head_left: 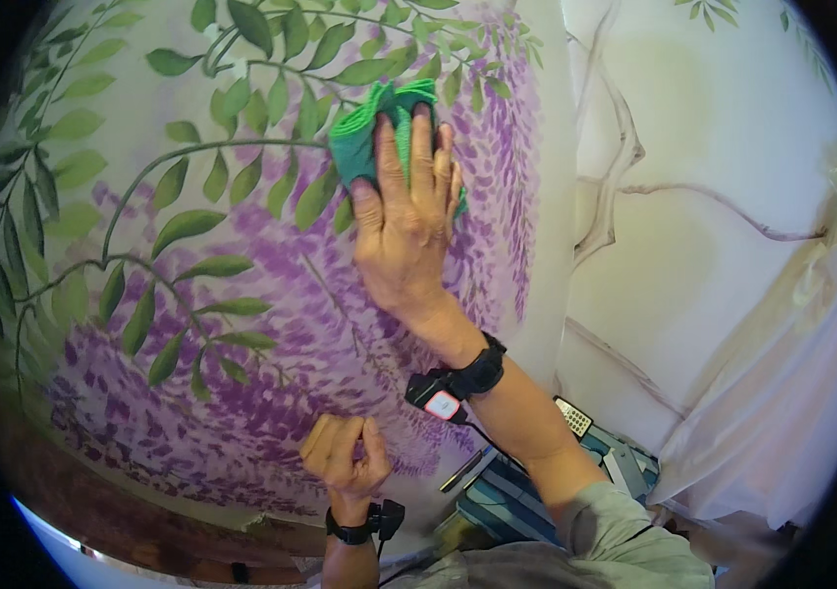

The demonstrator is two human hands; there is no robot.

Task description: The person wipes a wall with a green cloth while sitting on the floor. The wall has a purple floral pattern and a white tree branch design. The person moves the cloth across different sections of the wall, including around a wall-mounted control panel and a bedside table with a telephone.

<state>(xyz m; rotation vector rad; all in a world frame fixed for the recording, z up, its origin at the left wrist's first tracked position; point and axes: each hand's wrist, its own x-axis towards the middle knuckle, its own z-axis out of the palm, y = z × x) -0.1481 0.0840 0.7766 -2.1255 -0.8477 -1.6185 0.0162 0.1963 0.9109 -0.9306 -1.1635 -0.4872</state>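
Note:
My right hand [411, 213] presses a folded green microfiber cloth [356, 151] against a painted wall [138, 96], its fingers spread over the cloth and its thumb on the cloth's lower edge. Green leaves and purple wisteria blossoms cover this wall. Lower down, my left hand [346, 453] is closed in a fist in front of the purple blossoms, and nothing shows in it. Whether it touches the wall is unclear. Both wrists wear black straps with small devices; a cable hangs from each.
Right of the wall's corner, another surface bears painted branches [613, 147]. Sheer white plastic or fabric [749, 412] hangs at the right. Below it are a blue-green case or box [506, 501] and a small keypad or remote [573, 417]. A dark pen-like object [462, 471] lies beside the case.

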